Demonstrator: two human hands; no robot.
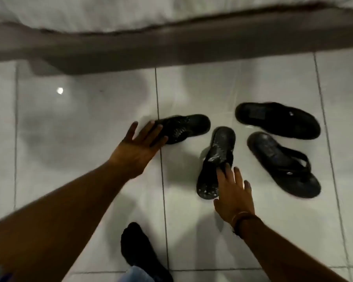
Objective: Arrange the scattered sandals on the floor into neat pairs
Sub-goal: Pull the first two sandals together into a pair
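Note:
Several black sandals lie scattered on the white tiled floor. One upturned sandal (184,128) lies crosswise at centre, sole up; my left hand (140,144) is open with fingers spread, its fingertips touching that sandal's left end. A second upturned sandal (217,157) lies lengthwise to the right; my right hand (233,192) is open, its fingertips resting on the lower half. Two strap-up sandals lie further right: one (277,120) crosswise at the back, one (283,163) angled in front of it.
A bed with white sheets (110,13) and a grey-brown base (171,49) runs across the top. My foot in a black sock (139,251) stands on the tiles at bottom centre. Bare tiles (69,123) extend to the left.

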